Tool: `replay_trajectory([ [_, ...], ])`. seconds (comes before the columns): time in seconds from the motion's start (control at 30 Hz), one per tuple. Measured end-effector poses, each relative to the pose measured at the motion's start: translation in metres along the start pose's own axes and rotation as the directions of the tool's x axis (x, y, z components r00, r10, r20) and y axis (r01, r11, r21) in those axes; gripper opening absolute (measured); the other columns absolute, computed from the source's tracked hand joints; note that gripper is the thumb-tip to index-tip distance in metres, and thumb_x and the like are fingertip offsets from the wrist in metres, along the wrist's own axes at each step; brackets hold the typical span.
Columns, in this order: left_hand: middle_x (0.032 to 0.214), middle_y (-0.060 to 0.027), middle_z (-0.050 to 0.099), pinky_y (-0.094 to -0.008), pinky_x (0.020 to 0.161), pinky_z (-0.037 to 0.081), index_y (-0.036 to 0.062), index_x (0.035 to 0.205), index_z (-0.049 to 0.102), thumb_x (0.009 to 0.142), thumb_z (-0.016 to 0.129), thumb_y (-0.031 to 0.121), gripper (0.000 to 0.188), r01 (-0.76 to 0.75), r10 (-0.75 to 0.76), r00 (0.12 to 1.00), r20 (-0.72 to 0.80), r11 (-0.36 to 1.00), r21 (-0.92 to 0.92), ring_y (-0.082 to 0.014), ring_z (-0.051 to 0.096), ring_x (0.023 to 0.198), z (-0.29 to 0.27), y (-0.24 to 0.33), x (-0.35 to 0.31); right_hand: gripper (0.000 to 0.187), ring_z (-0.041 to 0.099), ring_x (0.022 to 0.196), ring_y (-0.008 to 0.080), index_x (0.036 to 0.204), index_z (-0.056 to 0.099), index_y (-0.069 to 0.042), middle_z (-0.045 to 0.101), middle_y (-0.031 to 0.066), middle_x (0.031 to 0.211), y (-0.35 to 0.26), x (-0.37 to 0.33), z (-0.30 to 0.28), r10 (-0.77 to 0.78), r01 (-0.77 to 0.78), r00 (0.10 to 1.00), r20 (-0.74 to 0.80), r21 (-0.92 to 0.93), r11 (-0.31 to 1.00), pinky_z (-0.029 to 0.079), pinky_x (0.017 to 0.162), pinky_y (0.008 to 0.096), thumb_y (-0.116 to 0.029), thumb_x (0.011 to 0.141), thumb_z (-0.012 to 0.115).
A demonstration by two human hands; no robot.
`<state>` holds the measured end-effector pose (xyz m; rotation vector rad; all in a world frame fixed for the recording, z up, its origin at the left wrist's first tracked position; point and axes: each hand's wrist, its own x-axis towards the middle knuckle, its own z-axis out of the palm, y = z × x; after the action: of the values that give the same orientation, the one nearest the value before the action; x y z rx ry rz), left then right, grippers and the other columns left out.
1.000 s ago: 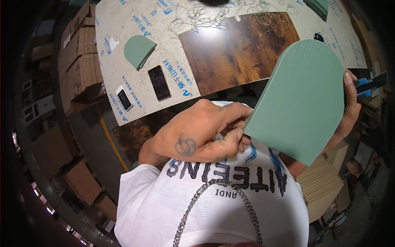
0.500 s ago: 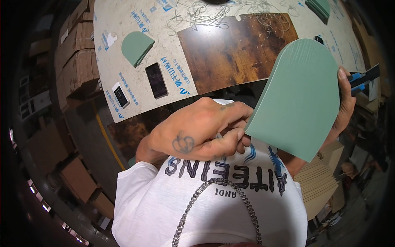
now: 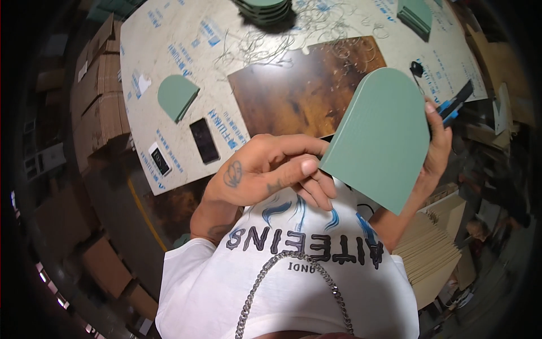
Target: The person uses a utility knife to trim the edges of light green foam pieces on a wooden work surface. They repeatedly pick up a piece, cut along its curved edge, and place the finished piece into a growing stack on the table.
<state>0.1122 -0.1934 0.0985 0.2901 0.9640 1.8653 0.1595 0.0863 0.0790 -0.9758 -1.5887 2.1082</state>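
A light green board [image 3: 379, 135], rounded at one end and straight at the other, is tilted in front of my chest. My right hand [image 3: 437, 138] grips its right edge, with the thumb in view and the other fingers mostly hidden behind it. A black-and-blue tool that looks like a utility knife [image 3: 455, 106] juts out beside that hand and seems held with the board. At the board's lower left corner is my left hand [image 3: 276, 169], its thumb apart from loosely bent fingers. The index fingertip reaches the board's left edge; whether it presses there is hidden.
On the pale table [image 3: 186, 28] lie a dark phone [image 3: 204, 140], a white-framed device [image 3: 160, 159], a small green stack [image 3: 178, 97], a brown wood-grain panel [image 3: 288, 93] and tangled strings [image 3: 254, 51]. More green pieces [image 3: 415, 18] sit far right. Cardboard [image 3: 432, 248] is stacked nearby.
The board, my right hand and the knife-like tool have shifted left together. My left thumb and fingers have loosened from their pinch at the board's corner. The view has tilted, showing more of the table's far side.
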Motion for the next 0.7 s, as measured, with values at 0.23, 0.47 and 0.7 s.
replay_trajectory([
  [0.23, 0.099, -0.0254, 0.071, -0.0358, 0.075, 0.062, -0.0163, 0.132, 0.051, 0.103, 0.054, 0.008, 0.038, -0.001, 0.005, 0.997, -0.078, 0.998, 0.058, -0.0303, 0.074, 0.086, 0.022, 0.004, 0.077, 0.032, 0.072, 0.073, 0.0177, 0.114, 0.065, 0.006, 0.072, 0.0125, 0.089, 0.002, 0.069, -0.042, 0.068, -0.078, 0.989, 0.13, 0.077, 0.994, 0.061, 0.065, 0.0266, -0.021, 0.098, 0.061],
  [0.47, 0.089, -0.0142, 0.072, -0.0285, 0.066, 0.06, -0.0096, 0.114, 0.059, 0.097, 0.067, 0.008, 0.026, 0.071, -0.001, 0.959, -0.282, 0.968, 0.239, -0.0198, 0.073, 0.077, 0.064, 0.008, 0.185, 0.031, 0.067, 0.093, 0.0159, 0.116, 0.066, 0.005, 0.071, 0.0081, 0.101, 0.025, 0.189, -0.135, 0.131, -0.168, 0.959, 0.252, 0.13, 0.977, 0.053, 0.086, 0.0295, -0.014, 0.092, 0.071],
  [0.7, 0.089, -0.015, 0.07, -0.0341, 0.07, 0.058, -0.0073, 0.114, 0.059, 0.108, 0.051, 0.022, 0.031, 0.08, 0.035, 0.881, -0.471, 0.972, 0.222, -0.0217, 0.071, 0.078, 0.053, -0.047, 0.274, 0.027, 0.063, 0.087, 0.0144, 0.103, 0.069, -0.002, 0.068, 0.0036, 0.093, -0.02, 0.299, -0.159, 0.189, -0.227, 0.875, 0.446, 0.032, 0.973, 0.048, 0.087, 0.0292, -0.016, 0.083, 0.08],
])
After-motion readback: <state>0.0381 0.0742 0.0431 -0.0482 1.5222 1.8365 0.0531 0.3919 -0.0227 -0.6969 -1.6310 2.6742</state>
